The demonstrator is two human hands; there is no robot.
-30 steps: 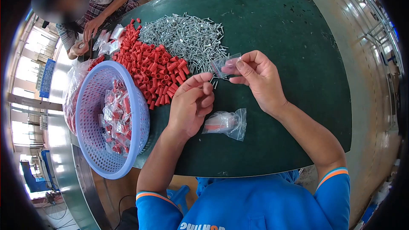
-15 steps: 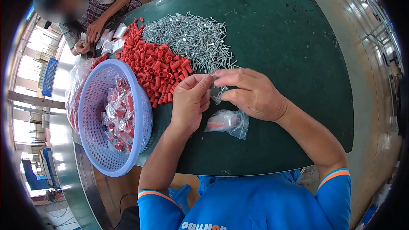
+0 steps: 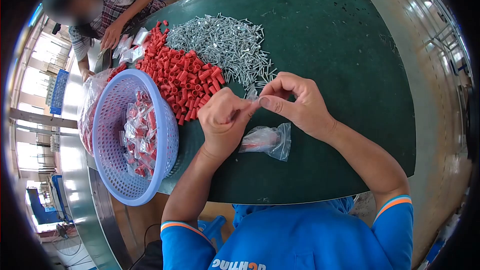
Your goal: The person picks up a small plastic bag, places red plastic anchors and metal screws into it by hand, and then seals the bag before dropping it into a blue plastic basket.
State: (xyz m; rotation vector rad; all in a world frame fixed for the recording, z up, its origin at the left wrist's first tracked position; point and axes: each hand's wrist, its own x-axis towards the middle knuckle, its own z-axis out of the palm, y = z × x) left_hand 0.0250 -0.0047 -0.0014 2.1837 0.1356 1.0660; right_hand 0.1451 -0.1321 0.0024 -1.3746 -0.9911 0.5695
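My left hand and my right hand meet over the dark green table. Between their pinched fingertips is a small clear plastic bag; what it holds is too small to make out. Just below my hands lies another clear bag with something reddish inside. Beyond my left hand is a heap of red plastic plugs, touching a pile of silver screws.
A lilac perforated basket with filled clear bags stands at the left. Behind it is a large clear plastic sack. A co-worker sits at the far left, near some small white packets.
My fingers have shifted on the small bag, my left hand turning knuckles up and my right thumb moving toward it. The co-worker's hands have moved apart, one lower.
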